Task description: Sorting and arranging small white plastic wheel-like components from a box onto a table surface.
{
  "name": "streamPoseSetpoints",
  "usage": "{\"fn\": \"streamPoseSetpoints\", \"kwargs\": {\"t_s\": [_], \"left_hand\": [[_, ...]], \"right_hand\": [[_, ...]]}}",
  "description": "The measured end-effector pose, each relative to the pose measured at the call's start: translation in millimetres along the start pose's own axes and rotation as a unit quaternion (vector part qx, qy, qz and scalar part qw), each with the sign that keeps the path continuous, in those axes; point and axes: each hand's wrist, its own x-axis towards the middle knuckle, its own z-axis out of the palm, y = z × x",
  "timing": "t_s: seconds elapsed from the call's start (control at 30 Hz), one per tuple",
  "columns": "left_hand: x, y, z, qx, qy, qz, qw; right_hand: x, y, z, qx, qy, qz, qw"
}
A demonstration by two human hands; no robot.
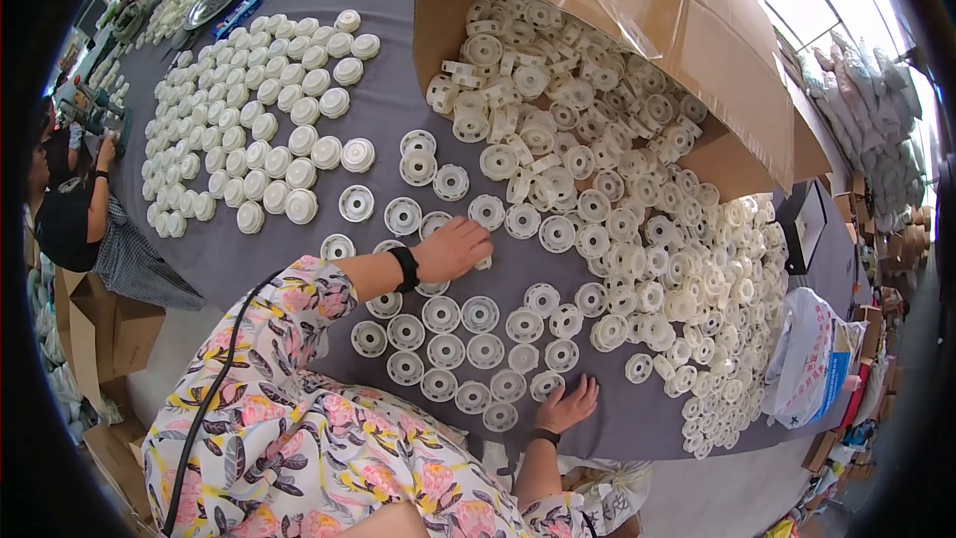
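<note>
My left hand (453,249), with a black band at the wrist, reaches over the middle of the table. Its fingers are bent down around a white plastic ring (485,262) that is mostly hidden beneath them. Close to the table's near edge, my right hand (566,405) lies with its fingers apart, its thumb side beside another white ring (547,386). Between and around my hands, several round white rings (485,350) with open centres lie flat in loose rows. More flat rings (403,215) lie just past my left forearm.
A tilted cardboard box (687,30) spills a large heap of white rings (595,204) to the right. Many domed white pieces (326,152) cover the left of the grey cloth (383,40). A plastic bag (809,354) lies at the right edge. Another person (75,204) works at far left.
</note>
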Motion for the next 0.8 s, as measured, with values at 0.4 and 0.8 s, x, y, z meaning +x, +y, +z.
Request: {"fn": "streamPoseSetpoints", "kwargs": {"t_s": [0.4,0.8], "left_hand": [[28.9,-14.8,4.2,-0.118,0.011,-0.125,0.985],[29.2,-26.9,5.5,-0.3,-0.029,-0.25,0.92]], "right_hand": [[-2.5,2.0,-0.2,0.009,-0.001,0.017,1.0],[0.6,0.4,-0.8,0.012,-0.002,0.011,1.0]]}}
